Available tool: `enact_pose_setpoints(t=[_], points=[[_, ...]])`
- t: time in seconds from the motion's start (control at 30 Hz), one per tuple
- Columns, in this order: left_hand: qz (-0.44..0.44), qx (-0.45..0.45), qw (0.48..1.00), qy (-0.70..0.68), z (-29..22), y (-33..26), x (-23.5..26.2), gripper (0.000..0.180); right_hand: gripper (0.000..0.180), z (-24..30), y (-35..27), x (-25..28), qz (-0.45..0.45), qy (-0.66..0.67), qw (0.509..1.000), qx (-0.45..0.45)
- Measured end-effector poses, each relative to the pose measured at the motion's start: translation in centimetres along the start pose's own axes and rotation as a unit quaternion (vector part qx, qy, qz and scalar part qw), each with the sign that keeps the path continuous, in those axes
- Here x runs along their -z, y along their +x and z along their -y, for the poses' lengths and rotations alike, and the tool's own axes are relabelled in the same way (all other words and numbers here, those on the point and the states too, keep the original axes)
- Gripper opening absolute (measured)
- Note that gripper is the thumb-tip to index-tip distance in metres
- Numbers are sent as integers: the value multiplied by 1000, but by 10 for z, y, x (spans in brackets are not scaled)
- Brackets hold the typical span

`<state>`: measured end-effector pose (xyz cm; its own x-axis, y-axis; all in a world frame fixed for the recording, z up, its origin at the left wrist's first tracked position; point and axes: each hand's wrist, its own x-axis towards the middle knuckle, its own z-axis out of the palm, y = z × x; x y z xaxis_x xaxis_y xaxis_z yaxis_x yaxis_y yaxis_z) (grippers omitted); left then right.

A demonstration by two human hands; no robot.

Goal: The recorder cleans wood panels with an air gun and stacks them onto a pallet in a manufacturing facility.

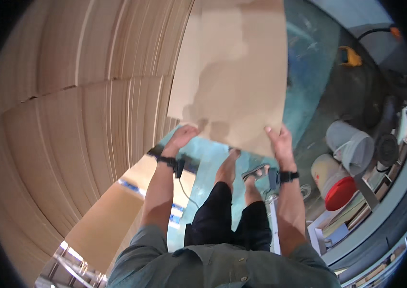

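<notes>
A large flat cardboard sheet (242, 72) stretches away in front of me. Its near edge is held at both corners. My left hand (184, 136) is closed on the near left part of that edge, fingers partly hidden. At the near right corner my right hand (280, 141) grips the sheet, thumb lying on top and fingers underneath. Left of the sheet stand tall, tightly packed stacks of cardboard (83, 115), and the sheet's left side runs close along them. Each wrist wears a black strap with a small device.
To the right are a white bucket (352, 146), a cream bucket with a red lid (340, 192) and a yellow-and-black object (351, 56) on the floor. A shelf unit (381, 221) curves along the right edge. More flat cardboard (105, 225) lies at lower left. My feet stand on green floor.
</notes>
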<state>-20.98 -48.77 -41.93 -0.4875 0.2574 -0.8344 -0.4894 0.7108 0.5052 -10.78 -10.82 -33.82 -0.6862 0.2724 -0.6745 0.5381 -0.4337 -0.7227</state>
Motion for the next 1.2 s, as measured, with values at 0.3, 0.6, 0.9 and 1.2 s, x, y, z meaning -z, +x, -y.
enact_pose_setpoints(t=[0.3,0.6,0.9,1.2], points=[[136,53,919,-366,-112,-49,-68,61,29,164,-168,27,-23,-234,972,22],[302,-55,817,-487,-272,-95,-94,48,32,248,-339,95,-30,-135,988,73],[337,-196,842,-372,-543,-128,-183,42,33,309,-375,254,-162,-77,967,182],[366,-291,816,-340,-787,-133,-368,49,26,395,-359,362,-568,-264,658,418]])
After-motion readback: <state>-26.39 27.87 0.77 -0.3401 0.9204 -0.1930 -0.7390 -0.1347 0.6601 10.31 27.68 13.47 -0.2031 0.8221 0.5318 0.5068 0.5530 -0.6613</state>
